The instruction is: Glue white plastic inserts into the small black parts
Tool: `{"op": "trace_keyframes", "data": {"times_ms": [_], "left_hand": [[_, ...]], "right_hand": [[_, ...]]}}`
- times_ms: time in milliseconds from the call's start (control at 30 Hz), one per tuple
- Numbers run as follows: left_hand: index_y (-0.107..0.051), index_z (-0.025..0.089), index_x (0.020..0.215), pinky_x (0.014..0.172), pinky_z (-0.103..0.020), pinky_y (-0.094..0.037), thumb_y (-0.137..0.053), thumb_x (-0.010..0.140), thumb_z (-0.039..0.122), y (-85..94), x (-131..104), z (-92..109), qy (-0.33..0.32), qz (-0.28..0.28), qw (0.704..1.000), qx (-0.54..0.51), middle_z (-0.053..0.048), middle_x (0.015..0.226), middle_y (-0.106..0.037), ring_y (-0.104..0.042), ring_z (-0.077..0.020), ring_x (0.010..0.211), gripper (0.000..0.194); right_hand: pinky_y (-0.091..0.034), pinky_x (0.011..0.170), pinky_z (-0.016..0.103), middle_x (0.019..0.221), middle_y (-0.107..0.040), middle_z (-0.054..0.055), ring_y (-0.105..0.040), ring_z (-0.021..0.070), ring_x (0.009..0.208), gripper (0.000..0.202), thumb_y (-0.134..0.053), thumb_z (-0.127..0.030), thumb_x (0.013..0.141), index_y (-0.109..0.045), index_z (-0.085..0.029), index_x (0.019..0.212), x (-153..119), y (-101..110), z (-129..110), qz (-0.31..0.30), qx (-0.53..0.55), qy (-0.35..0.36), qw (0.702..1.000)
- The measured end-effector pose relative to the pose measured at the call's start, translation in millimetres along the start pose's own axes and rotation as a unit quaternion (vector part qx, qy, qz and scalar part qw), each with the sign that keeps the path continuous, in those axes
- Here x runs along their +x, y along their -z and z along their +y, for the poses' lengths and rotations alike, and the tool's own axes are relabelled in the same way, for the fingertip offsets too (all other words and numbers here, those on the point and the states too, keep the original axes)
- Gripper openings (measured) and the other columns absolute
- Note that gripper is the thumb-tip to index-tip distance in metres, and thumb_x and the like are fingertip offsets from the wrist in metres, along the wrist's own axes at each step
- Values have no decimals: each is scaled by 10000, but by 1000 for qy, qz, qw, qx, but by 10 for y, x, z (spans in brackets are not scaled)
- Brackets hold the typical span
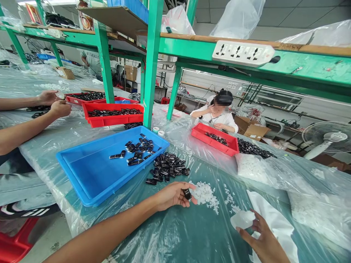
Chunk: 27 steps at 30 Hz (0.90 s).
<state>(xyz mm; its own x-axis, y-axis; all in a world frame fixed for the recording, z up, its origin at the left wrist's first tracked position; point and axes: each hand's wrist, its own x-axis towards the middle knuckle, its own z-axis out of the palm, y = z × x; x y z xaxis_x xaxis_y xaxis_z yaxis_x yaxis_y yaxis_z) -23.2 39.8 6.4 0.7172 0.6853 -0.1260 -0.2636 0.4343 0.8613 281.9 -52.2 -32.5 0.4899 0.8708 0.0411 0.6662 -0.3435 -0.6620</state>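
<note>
My left hand (171, 196) holds a small black glossy plastic part (187, 194) at its fingertips, just left of a heap of small white pieces (205, 194). My right hand (264, 237), at the lower right, grips a whitish translucent lump (242, 220) between thumb and fingers; its exact kind I cannot make out. Under and beside that hand lies a white cloth-like sheet (274, 213). A pile of black parts (170, 166) sits beyond my left hand. To its left stands a blue tray (82, 166) with more black parts at its right end.
Red trays (113, 118) of black parts stand farther back. A co-worker's hands (59, 104) work at the left. Another person (216, 109) sits across, behind a red tray (216, 138). Bags of white pieces (320, 208) lie right. A green shelf frame (153, 65) rises from the table.
</note>
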Motion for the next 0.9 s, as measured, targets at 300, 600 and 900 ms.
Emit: {"op": "trace_keyframes", "data": {"times_ms": [300, 600, 900], "left_hand": [[-649, 126, 1083, 659, -267, -463, -623, 792, 444, -64, -9, -16, -39, 80, 995, 53, -59, 739, -621, -604, -140, 662, 432], [-692, 123, 946, 882, -353, -468, -786, 651, 236, -34, 43, -53, -71, 133, 987, -47, -66, 869, -670, -651, -198, 844, 330], [-659, 125, 908, 877, -331, -485, -815, 607, 169, -61, 57, -68, -107, 139, 980, -98, -59, 911, -661, -650, -213, 906, 342]], "right_hand": [[-453, 731, 380, 784, -650, 48, -634, 252, 765, 566, -419, -596, 727, -490, -234, 1156, 4, -99, 39, -18, -76, -5, 997], [-431, 724, 369, 789, -666, 46, -644, 261, 728, 589, -378, -622, 746, -459, -262, 1206, -35, -95, -49, -21, -83, -19, 996], [-428, 724, 373, 792, -663, 53, -643, 263, 738, 618, -350, -634, 770, -440, -265, 1257, -26, -113, -23, -21, -96, -20, 995]]}}
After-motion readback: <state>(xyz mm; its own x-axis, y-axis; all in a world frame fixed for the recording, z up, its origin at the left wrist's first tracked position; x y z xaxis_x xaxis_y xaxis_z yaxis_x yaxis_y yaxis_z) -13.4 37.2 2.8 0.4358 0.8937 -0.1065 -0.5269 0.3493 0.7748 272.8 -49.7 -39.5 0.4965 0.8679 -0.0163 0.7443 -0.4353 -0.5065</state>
